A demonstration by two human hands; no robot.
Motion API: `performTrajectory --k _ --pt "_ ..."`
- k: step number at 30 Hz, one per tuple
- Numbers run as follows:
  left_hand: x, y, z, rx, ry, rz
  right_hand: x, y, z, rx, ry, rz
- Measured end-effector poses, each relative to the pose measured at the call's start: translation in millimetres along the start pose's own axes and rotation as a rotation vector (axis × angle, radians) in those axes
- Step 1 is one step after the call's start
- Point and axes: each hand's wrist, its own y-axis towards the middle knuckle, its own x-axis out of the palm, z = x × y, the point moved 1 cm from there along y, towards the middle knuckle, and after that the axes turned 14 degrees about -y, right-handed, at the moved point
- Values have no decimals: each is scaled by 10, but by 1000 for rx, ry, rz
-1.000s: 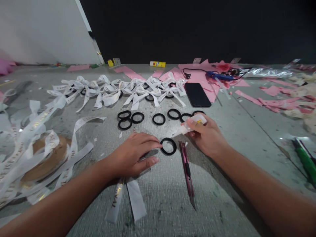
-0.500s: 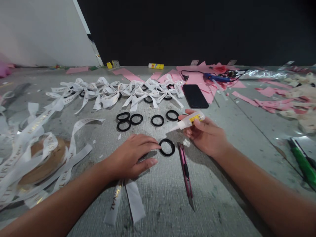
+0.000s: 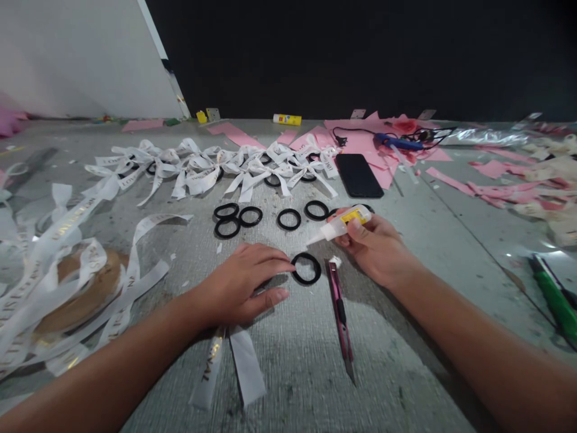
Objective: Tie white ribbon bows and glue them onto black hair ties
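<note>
My left hand (image 3: pixel 250 282) lies palm down with its fingers stretched out, a fingertip touching the left edge of a black ring (image 3: pixel 306 269). Two ends of white printed ribbon (image 3: pixel 247 367) come out from under this hand; what lies beneath the palm is hidden. Between the thumb and fingers of my right hand (image 3: pixel 372 249) is a small white glue bottle (image 3: pixel 345 224) with a yellow label. It is tilted, its narrow nozzle pointing down to the left, just above the black ring. A pink utility knife (image 3: pixel 340 316), blade out, lies on the table right of the ring.
Several black rings (image 3: pixel 288 219) lie beyond my hands. Behind them sit a row of white ribbon bows (image 3: pixel 202 171) and a black phone (image 3: pixel 359 175). A ribbon roll (image 3: pixel 81 288) is at left. Pink scraps (image 3: pixel 351 141), a blue glue gun (image 3: pixel 399 142) and a green tool (image 3: pixel 554 300) are farther right.
My right hand has lowered slightly, and the bottle with it; part of a black ring now shows behind the hand. My left hand has stayed in place.
</note>
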Motion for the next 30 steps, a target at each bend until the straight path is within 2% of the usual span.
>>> performTrajectory --k 6,24,30 --pt "4 -3 -2 0 -3 0 27 -3 -1 59 1 36" --pt "5 -5 -14 23 0 16 21 7 74 42 -71 17" --pt "6 1 -15 16 -3 11 44 6 42 45 -59 51"
